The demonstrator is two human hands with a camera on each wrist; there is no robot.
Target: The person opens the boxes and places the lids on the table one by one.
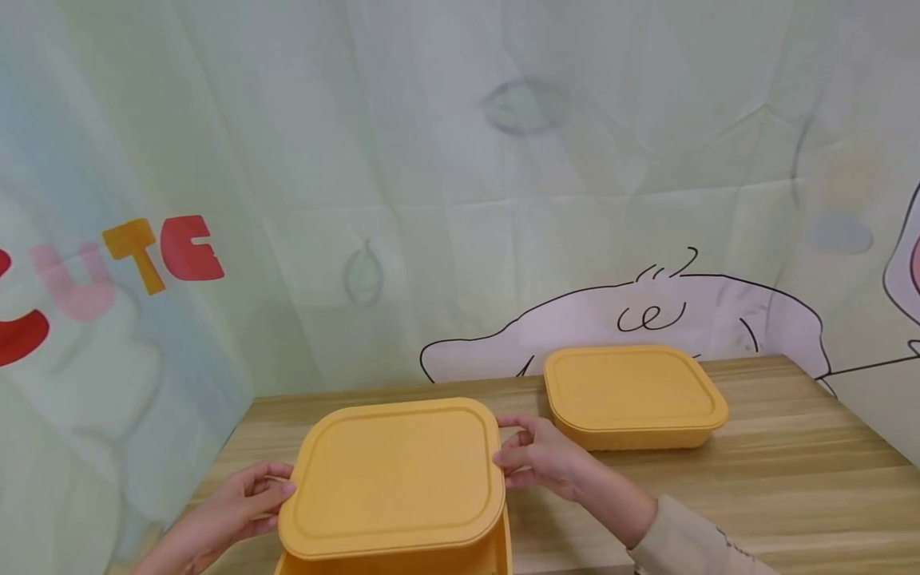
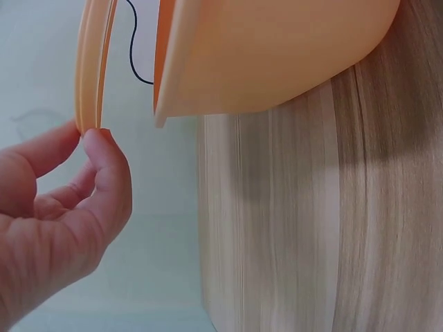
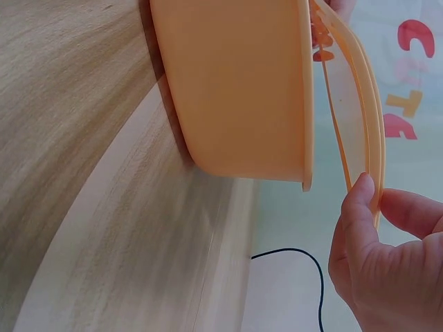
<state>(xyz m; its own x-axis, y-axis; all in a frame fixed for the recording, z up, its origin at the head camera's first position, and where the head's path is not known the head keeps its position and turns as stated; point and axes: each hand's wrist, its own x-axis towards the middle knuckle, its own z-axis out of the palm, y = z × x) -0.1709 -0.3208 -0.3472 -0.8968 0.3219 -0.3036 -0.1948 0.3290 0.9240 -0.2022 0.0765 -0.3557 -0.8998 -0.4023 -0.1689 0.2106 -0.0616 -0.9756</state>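
Note:
A yellow lid with rounded corners is held between both hands, above a deep yellow storage box on the table. My left hand pinches the lid's left edge, thumb on one face and fingers on the other; the left wrist view shows this grip on the lid. At the opposite edge, my right hand pinches the lid likewise. Both wrist views show a gap between the lid and the box's rim. The inside of the box is mostly hidden under the lid.
A second, shallower yellow box with its lid on stands at the back right of the wooden table. Behind the table hangs a printed curtain, which also runs along the left side.

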